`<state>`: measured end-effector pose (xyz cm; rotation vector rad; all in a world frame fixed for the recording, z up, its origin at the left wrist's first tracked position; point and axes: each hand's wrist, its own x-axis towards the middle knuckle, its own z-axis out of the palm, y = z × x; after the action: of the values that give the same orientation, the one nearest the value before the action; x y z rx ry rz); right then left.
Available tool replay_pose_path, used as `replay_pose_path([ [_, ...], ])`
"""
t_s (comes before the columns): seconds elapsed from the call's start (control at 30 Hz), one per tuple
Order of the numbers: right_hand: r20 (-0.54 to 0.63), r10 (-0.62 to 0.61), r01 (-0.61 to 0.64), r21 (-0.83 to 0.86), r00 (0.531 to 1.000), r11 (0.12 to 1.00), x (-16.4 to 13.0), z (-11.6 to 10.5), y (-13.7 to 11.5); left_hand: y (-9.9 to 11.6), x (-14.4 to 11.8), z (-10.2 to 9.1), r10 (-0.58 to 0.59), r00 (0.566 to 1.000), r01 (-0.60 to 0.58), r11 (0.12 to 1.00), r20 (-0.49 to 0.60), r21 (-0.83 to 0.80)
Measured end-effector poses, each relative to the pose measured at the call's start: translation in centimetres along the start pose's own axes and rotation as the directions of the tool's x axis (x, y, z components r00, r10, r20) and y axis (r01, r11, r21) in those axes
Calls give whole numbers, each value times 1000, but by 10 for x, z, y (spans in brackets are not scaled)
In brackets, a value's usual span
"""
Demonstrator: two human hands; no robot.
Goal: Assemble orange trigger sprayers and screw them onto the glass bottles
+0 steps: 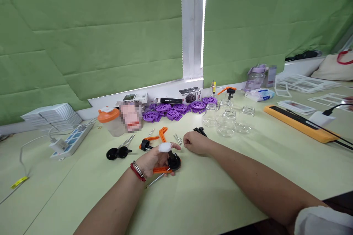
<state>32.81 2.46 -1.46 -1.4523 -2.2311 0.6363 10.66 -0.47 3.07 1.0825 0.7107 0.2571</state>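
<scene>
Your left hand (pixel 154 161), low in the centre of the frame, grips a black pump head (pixel 173 161) with an orange trigger (pixel 162 170) and a thin metal tube (pixel 154 180) trailing toward you; a white bandage wraps one fingertip. Your right hand (pixel 196 142) lies just beyond it, curled loosely on the pale green table (pixel 209 198), its fingers closing near some small metal pins (pixel 178 138); whether it actually grips anything, you cannot tell. To the left of your hands sit more pump parts: black caps with metal tubes (pixel 119 152) and another orange trigger piece (pixel 154 138). Farther out, right of centre, stands a cluster of small clear glass bottles (pixel 227 119). Behind them a row of purple plastic wheels (pixel 179 109) runs along the window ledge, with an orange-lidded shaker cup (pixel 109 119) to the left. A white power strip (pixel 70 140) lies at far left, and a long orange device (pixel 300 124) at right. Green blinds (pixel 96 33) fill the background.
</scene>
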Motion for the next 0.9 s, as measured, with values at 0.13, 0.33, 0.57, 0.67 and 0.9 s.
replay_pose_path([
  [0.13,-112,4,8,103,994,995,0,2,-4,0,0,0,6,1000,-6,1000,-8,0],
  [0.33,-15,62,-31,735,998,678,-4,-1,-24,-1,3,1,11,1000,-11,1000,-9,20],
  [0.57,54,-149,29,862,987,505,-16,-5,-45,-4,5,0,-11,1000,11,1000,-13,15],
  [0.67,40,-128,38,834,991,551,-18,-5,-49,-5,5,-1,8,1000,-8,1000,2,2],
  [0.9,-41,-183,157,715,982,681,-18,0,-50,-3,5,3,4,999,-4,1000,-43,2],
])
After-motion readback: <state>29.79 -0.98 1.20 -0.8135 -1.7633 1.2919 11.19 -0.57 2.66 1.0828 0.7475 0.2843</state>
